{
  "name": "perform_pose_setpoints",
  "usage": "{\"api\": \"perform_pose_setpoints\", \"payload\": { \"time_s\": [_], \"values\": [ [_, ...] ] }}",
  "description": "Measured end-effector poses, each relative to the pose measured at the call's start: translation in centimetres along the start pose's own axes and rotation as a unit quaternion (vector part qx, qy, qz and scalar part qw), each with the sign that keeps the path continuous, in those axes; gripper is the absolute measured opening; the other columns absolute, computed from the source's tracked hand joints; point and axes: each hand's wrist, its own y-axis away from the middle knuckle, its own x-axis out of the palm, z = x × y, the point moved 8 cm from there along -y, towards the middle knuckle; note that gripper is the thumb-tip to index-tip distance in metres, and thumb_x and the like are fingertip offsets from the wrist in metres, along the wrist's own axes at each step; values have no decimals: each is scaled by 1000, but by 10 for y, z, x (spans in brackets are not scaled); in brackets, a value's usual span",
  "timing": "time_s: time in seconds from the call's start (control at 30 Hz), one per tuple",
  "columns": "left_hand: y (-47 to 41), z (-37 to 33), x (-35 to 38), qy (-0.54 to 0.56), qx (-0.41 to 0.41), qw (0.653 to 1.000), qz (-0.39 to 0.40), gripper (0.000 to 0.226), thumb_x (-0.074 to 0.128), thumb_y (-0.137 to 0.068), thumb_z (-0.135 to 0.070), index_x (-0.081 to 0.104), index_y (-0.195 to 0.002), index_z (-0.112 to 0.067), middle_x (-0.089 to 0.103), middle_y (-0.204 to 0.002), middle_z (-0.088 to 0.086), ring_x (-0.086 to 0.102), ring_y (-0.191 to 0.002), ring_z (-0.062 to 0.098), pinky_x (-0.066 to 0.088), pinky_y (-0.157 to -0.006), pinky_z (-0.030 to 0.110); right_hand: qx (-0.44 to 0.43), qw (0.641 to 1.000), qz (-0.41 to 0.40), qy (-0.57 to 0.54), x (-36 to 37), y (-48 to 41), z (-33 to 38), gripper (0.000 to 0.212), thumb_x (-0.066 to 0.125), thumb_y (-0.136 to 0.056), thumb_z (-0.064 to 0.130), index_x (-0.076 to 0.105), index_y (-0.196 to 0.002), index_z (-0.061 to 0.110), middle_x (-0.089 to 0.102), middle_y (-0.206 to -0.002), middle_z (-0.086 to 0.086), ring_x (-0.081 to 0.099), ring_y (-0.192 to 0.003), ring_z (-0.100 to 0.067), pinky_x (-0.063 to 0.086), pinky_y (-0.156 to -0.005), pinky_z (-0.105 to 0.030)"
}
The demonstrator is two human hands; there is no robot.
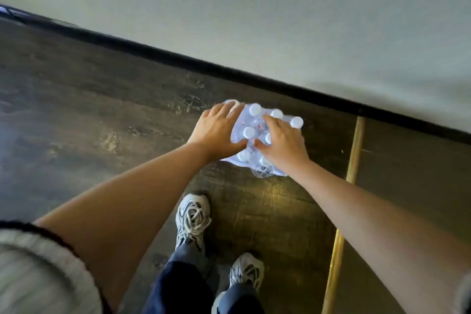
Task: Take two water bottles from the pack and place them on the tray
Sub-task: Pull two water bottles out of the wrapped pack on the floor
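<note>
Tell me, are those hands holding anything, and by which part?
Both the left hand and right hand rest on top of the wrapped bottle pack; no bottle is lifted out yet.

You see a pack (251,135) wrapped in thin, crinkled, glossy clear plastic film; its bottle caps (255,109) are smooth white plastic; the floor (102,99) is dark, worn wood-grain plank with a dull sheen; the wall (280,7) is matt and plain.

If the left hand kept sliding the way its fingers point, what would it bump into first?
Probably the white bottle cap just past the left hand's fingertips, atop the water bottle pack; depth is hard to judge.
</note>
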Motion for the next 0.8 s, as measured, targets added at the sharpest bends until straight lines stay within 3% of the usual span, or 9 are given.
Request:
{"api": "perform_pose_setpoints", "payload": {
  "time_s": [0.2,0.43,0.63,0.8],
  "values": [
    [-17,39,71,29,9,1000,-2,90,49,-79,-60,7,-149,-22,10,-161,7,9,-148,27,14,-119,46,-19,999,27,2,74,-33,-11,52,60,-83,32,42,-127,11,55,-130,-13,50,-120,-32,38,-99,-44],
    [-32,58,114,112,-7,993,-27,97,49,-77,-60,-4,-149,-23,-3,-161,5,-4,-148,26,3,-119,51,-14,999,19,26,98,-63,-23,47,62,-82,24,45,-125,15,60,-125,-11,56,-112,-32,45,-91,-41],
    [-38,59,121,138,-16,987,-77,96,49,-71,-61,9,-149,-23,9,-160,13,12,-147,30,13,-118,54,-26,999,-1,37,100,-78,-36,41,67,-77,22,53,-116,14,67,-114,-11,62,-98,-34,49,-77,-39],
    [-40,59,120,123,-7,988,-89,96,50,-70,-62,17,-148,-16,17,-157,18,23,-144,35,25,-112,58,-62,997,-38,34,92,-77,-34,37,70,-73,22,60,-107,11,72,-87,-16,63,-82,-34,39,-67,-33]
  ]
}}
